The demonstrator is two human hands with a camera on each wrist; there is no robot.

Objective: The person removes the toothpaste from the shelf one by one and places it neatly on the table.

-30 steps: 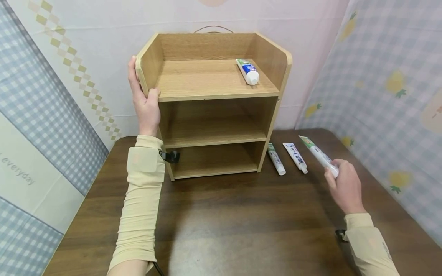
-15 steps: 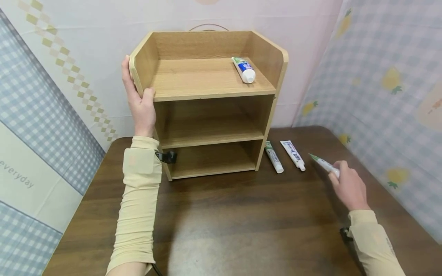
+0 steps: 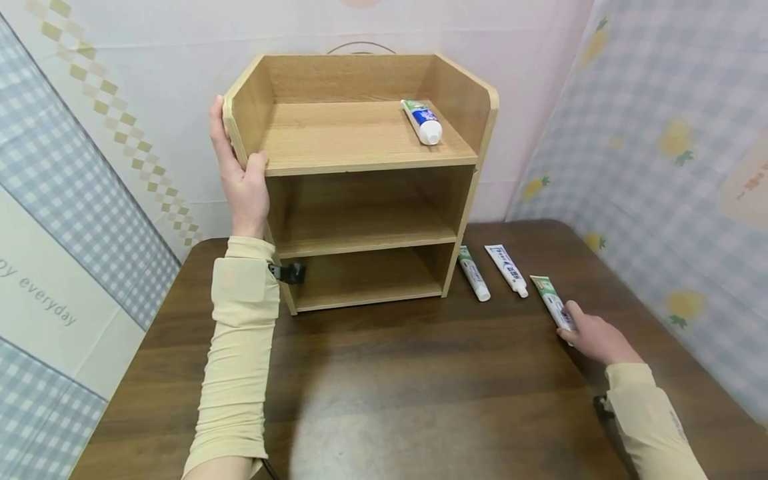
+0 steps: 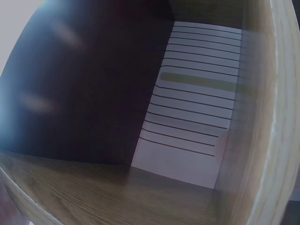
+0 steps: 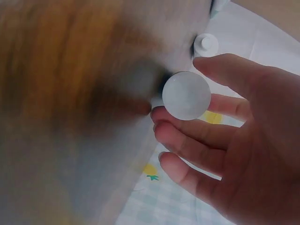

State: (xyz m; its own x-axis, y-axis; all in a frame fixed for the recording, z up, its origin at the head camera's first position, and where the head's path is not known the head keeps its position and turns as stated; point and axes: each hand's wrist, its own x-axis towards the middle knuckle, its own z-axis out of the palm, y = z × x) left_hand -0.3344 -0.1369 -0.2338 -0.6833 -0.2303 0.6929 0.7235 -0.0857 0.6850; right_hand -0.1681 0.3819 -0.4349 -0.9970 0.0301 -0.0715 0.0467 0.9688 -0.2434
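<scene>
Holding the shelf: our left hand (image 3: 246,192) grips the upper left panel of the wooden shelf (image 3: 336,127), fingers on the outside and thumb at the front edge.
Right hand: with our right hand (image 3: 591,335) we pinch a green-and-white toothpaste tube (image 3: 547,299) near its capped end, thumb on one side and fingers on the other.
Held tube: it is at the right part of the brown table (image 3: 420,380), green end pointing away from us; we cannot tell whether its full length rests on the wood.
Cap: seen from the right wrist, the round white cap (image 5: 186,96) sits between our thumb and bent fingers.
Tubes alongside: to the left of the held one lie a blue-lettered tube (image 3: 507,271) and, just beside the shelf, a slim green-ended tube (image 3: 475,275).
Top board: a blue-labelled tube (image 3: 423,123) lies near the right panel, cap towards us.
Sleeves: we wear cream sleeves (image 3: 237,347) on both arms.
Surroundings: blue checked cloth (image 3: 624,133) with yellow pineapples hangs at the right.
</scene>
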